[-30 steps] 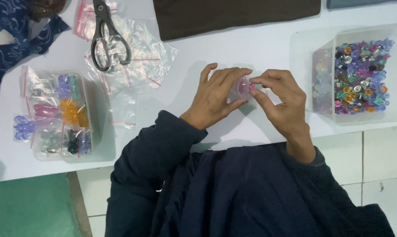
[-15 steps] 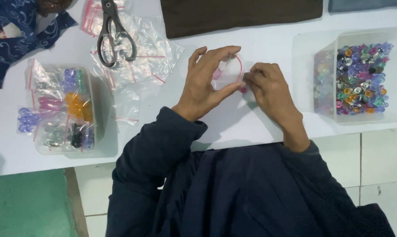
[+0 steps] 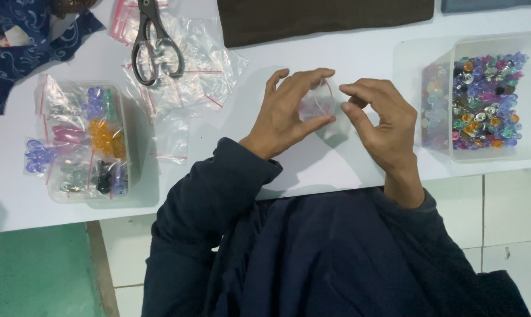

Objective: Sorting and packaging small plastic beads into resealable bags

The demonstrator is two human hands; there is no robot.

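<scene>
My left hand (image 3: 289, 111) holds a small clear zip bag (image 3: 317, 101) with a red seal strip, pinched between thumb and fingers above the white table (image 3: 347, 53). My right hand (image 3: 380, 120) is just right of the bag, fingers curled with thumb and forefinger pinched together near the bag's edge. Whether something small sits between those fingertips I cannot tell. Both arms wear dark blue sleeves.
A clear box of mixed coloured beads (image 3: 482, 97) stands at the right. At the left sits a clear tub of bagged beads (image 3: 86, 141). Scissors (image 3: 154, 44) lie on loose clear zip bags (image 3: 189, 76). Brown cloth (image 3: 324, 17) at the back; blue patterned cloth (image 3: 19, 41) far left.
The pink bead seen between the fingers earlier is no longer visible. My right hand has drawn slightly away from the bag, and my left hand now holds the bag open-fingered.
</scene>
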